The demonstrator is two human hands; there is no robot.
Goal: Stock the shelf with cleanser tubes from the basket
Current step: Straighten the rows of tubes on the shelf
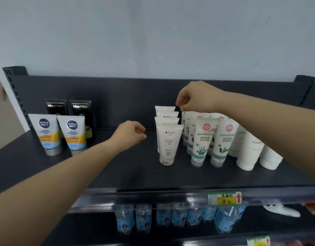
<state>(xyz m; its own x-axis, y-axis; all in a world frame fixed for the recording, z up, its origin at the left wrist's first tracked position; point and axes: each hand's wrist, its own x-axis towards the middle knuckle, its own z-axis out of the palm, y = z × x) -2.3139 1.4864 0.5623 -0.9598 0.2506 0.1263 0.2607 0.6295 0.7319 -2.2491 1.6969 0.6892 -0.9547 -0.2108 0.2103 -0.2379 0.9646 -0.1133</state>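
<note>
Cleanser tubes are stood upright in rows on shelf. Left hand is held loosely curled, empty. Right hand is curled at top corner of rearmost tube; grip cannot be told.

- Pale blue-grey wall across the whole upper half, plain but for a small dark speck far right.
- Beige surface at the far left edge, beside the wall.
- Row of clear plastic bottles with blue labels, upright along the lower tier, blurred.
- Green-and-yellow price tag with a red arrow, just above the right end of the bottle row.
- White soft-looking item right of the bottles, possibly a plush toy; too blurred to tell.
- Red packaging at the right edge.
- Second yellow-green tag at the bottom edge.
</note>
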